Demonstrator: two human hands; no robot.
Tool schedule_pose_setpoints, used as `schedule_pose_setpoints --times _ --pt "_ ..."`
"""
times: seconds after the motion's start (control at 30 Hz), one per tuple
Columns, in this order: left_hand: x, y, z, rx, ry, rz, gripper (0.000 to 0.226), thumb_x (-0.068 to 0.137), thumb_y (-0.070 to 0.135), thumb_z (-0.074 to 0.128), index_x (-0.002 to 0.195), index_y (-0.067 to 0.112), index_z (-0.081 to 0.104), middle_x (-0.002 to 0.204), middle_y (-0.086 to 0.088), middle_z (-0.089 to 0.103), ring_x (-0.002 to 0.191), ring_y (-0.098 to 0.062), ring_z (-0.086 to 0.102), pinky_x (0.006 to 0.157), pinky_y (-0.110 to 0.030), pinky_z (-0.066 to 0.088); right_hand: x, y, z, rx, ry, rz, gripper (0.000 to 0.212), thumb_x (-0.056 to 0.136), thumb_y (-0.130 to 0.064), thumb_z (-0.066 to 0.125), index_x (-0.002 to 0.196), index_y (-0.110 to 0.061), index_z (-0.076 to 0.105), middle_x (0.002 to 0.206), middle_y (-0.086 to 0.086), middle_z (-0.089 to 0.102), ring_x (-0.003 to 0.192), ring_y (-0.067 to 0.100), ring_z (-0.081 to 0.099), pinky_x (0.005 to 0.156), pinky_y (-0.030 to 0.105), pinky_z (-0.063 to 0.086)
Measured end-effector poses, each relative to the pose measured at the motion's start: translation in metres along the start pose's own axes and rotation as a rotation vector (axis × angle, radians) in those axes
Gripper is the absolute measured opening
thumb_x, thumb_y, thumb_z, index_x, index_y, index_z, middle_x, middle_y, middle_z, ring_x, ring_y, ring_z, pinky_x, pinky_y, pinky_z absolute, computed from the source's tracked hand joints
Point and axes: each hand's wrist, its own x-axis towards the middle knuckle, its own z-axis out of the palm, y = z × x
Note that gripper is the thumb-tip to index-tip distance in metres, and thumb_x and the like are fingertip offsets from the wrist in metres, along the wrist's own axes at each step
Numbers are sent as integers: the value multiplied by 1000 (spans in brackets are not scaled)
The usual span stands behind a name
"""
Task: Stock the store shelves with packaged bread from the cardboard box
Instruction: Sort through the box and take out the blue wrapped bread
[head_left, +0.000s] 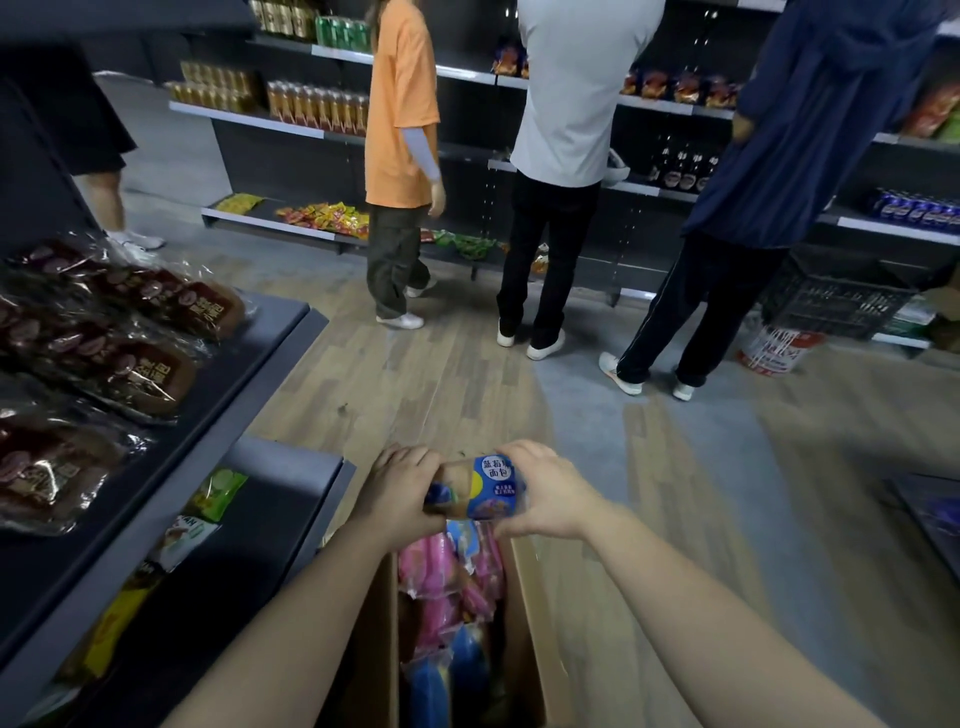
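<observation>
Head view: left hand (400, 488) and right hand (540, 491) each grip one end of a blue bread pack (478, 488), fingers of both curled round the wrapper. The pack hangs just above the open top of the cardboard box (535, 623), so the step in hand looks like the carry from box to shelf. The next move probably calls for a swing to the left and a flat set-down on bare shelf. The lower shelf (291, 467) is nearest and has room.

Counted from the left:
- **Upper shelf (280, 322):** at least four dark red packs (150, 374), which overlap too much for an exact count.
- **Lower shelf:** three small packs (218, 491).
- **In the hands:** one pack.
- **On the floor:** one box, holding pink packs (431, 571) and blue ones crammed too tight to count.
- **At the far shelves (270, 124):** three people (400, 104) with backs turned, plus one person's legs at the left edge.
</observation>
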Motion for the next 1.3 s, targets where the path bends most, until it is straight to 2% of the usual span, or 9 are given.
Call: schedule_pose_setpoints --times 0.1,0.17,0.27,0.37,0.57,0.7,0.83,1.13,1.3 --pt "-1 1 -7 -21 4 13 46 65 34 74 99 15 51 106 0 54 102 -23 49 83 -28 29 -2 -2 -1 -90 53 -56 96 68 -45 77 148 -18 31 145 0 37 135 22 34 109 33 29" --pt "-3 2 -12 -12 -2 9 47 65 35 74 101 15 52 107 0 54 102 -22 49 81 -27 27 -3 -4 -6 -146 41 -63 96 68 -42 75 148 -16 30 148 1 33 136 22 30 110 34 27" --pt "-4 7 -22 -5 22 9 54 65 39 76 110 18 54 110 2 54 105 -21 50 87 -27 32 -6 -7 -15 -218 63 -87 85 69 -41 73 142 -17 38 136 1 43 128 22 36 104 33 29" --pt "-5 16 -34 -8 52 5 61 64 40 78 116 20 52 114 2 52 106 -21 50 90 -29 35 -11 -10 -25 -186 116 -106 81 68 -37 74 139 -16 40 129 2 47 123 22 41 102 32 33" --pt "-25 37 -55 120 52 18 80 66 52 74 135 26 43 128 4 47 121 -20 44 98 -35 30 -34 -13 -38 -131 198 -128 76 69 -31 73 137 -17 40 127 0 46 121 19 41 98 29 40" --pt "-55 51 -67 166 75 -15 83 69 56 71 139 26 38 132 4 47 124 -18 41 101 -35 27 -53 -22 -38 -119 195 -166 75 70 -29 72 137 -18 41 127 -1 46 121 19 42 95 28 39" --pt "-95 56 -72 192 109 -79 81 67 68 65 132 24 44 125 3 50 120 -19 44 96 -35 27 -69 -43 -34 -144 165 -237 81 70 -29 71 142 -15 37 132 3 44 126 23 40 101 30 36" --pt "-215 44 -101 186 213 -306 75 69 45 73 134 22 45 130 2 50 121 -22 47 100 -37 33 -89 -132 -14 -150 161 -488 77 68 -29 73 136 -13 42 125 7 48 118 25 45 96 34 40" --pt "-296 28 -121 298 254 -475 83 71 48 69 144 26 37 142 3 43 130 -21 39 106 -37 26 -93 -206 4 -171 130 -649 80 68 -32 74 139 -16 40 127 5 49 119 24 47 95 33 43"
